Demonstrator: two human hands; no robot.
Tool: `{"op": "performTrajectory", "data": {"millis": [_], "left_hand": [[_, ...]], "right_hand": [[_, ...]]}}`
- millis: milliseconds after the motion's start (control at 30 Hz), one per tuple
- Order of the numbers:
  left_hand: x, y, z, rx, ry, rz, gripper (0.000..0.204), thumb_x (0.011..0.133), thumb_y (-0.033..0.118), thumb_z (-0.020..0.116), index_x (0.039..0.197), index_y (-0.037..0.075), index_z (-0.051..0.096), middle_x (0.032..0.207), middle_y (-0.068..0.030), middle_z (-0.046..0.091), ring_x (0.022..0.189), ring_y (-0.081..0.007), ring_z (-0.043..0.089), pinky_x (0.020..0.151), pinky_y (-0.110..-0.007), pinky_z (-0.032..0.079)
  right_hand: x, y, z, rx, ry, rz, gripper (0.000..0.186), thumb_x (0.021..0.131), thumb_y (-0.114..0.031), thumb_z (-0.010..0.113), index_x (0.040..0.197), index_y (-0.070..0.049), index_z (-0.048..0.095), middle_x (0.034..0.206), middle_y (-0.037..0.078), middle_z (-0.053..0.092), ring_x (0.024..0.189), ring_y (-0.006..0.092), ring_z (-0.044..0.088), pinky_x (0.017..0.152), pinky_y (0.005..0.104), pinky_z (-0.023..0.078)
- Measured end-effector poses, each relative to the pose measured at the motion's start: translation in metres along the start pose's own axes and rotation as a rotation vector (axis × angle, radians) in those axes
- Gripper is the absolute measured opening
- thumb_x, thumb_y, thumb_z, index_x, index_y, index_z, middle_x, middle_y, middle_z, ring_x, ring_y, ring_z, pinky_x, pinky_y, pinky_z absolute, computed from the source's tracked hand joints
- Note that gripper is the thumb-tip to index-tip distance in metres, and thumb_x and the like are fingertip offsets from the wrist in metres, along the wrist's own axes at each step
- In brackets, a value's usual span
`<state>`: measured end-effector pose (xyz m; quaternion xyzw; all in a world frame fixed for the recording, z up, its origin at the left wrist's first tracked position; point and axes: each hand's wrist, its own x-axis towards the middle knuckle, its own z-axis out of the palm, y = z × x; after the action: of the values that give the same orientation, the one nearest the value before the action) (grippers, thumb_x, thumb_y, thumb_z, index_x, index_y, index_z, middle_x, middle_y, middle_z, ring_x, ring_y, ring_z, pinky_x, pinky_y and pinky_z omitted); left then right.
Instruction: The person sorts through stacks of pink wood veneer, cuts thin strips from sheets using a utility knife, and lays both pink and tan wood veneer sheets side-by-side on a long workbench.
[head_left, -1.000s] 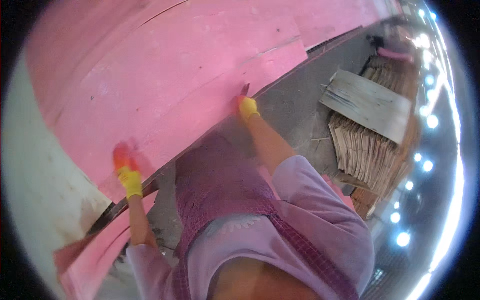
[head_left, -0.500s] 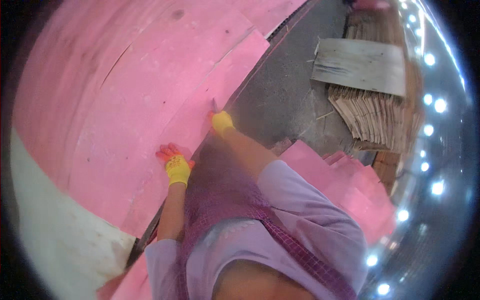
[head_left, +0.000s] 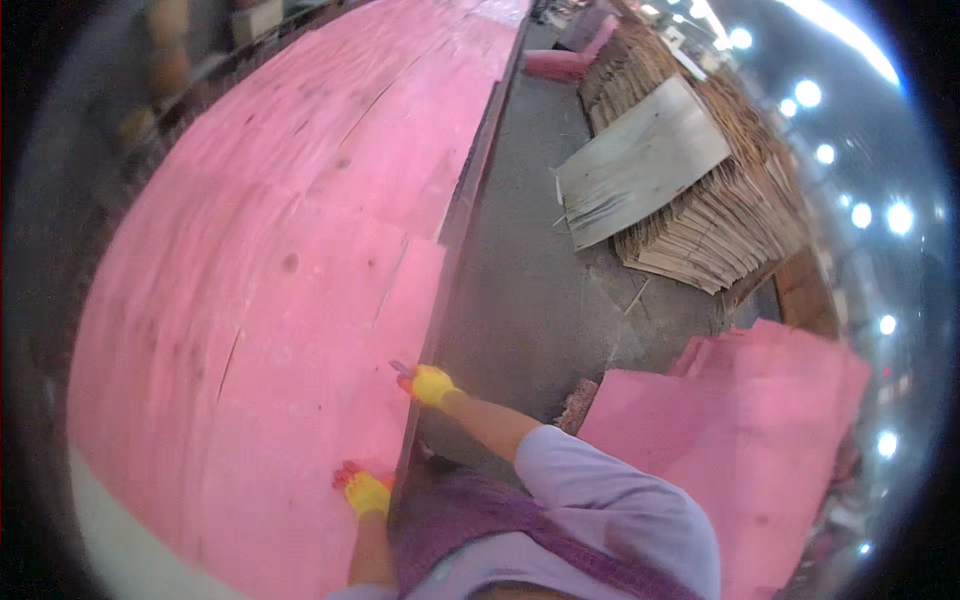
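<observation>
A long run of pink wood veneer sheets (head_left: 330, 300) lies in front of me, with dark knots and thin splits in the surface. My left hand (head_left: 364, 489), in a yellow glove with orange-red fingers, rests on the near part of the veneer, fingers apart and holding nothing. Further forward, my right hand (head_left: 430, 385) is closed at the right edge of the sheets. From its gloved fingers a short grey knife (head_left: 400, 367) sticks out over the pink surface; most of its handle is hidden.
Grey floor (head_left: 520, 220) runs along the right side of the veneer. Beyond it stands a stack of brown veneer (head_left: 700, 225) with a pale sheet (head_left: 645, 160) on top. More pink sheets (head_left: 720, 430) are piled at my right. A whitish sheet (head_left: 140, 540) shows at lower left.
My view has swung, so more of the far veneer and floor shows and both hands appear lower. The right hand still holds the knife; the left still rests on the veneer.
</observation>
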<state>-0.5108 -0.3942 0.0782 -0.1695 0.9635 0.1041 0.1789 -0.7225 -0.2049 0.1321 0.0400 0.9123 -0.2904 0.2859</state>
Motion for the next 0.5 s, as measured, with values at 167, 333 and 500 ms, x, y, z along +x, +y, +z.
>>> {"op": "performTrajectory", "data": {"millis": [167, 333, 500], "left_hand": [[0.009, -0.029, 0.026, -0.060, 0.150, 0.020, 0.074, 0.070, 0.040, 0.063, 0.120, -0.011, 0.045, 0.104, -0.0265, 0.060, 0.103, -0.0425, 0.053, 0.093, -0.051, 0.038], [0.017, -0.059, 0.047, 0.059, 0.165, 0.158, 0.036, 0.070, 0.020, 0.057, 0.099, -0.001, 0.060, 0.084, -0.0164, 0.065, 0.082, -0.0363, 0.061, 0.076, -0.045, 0.047], [0.007, -0.048, 0.002, 0.120, 0.031, 0.186, 0.045, 0.074, 0.015, 0.052, 0.116, -0.001, 0.054, 0.095, -0.0169, 0.065, 0.091, -0.0338, 0.061, 0.079, -0.044, 0.048]], "right_hand": [[-0.078, 0.099, 0.003, -0.079, 0.034, 0.023, 0.038, 0.077, -0.039, 0.055, 0.100, -0.010, 0.064, 0.099, 0.016, 0.065, 0.095, 0.0340, 0.061, 0.082, 0.0435, 0.047], [-0.198, 0.194, -0.019, -0.095, -0.043, 0.337, 0.033, 0.079, -0.035, 0.052, 0.100, -0.015, 0.066, 0.090, 0.014, 0.066, 0.086, 0.0294, 0.064, 0.072, 0.0405, 0.048], [-0.278, 0.264, -0.022, 0.102, 0.220, 0.569, 0.032, 0.076, -0.031, 0.056, 0.096, -0.009, 0.067, 0.092, 0.015, 0.067, 0.086, 0.0306, 0.065, 0.072, 0.0409, 0.050]]}}
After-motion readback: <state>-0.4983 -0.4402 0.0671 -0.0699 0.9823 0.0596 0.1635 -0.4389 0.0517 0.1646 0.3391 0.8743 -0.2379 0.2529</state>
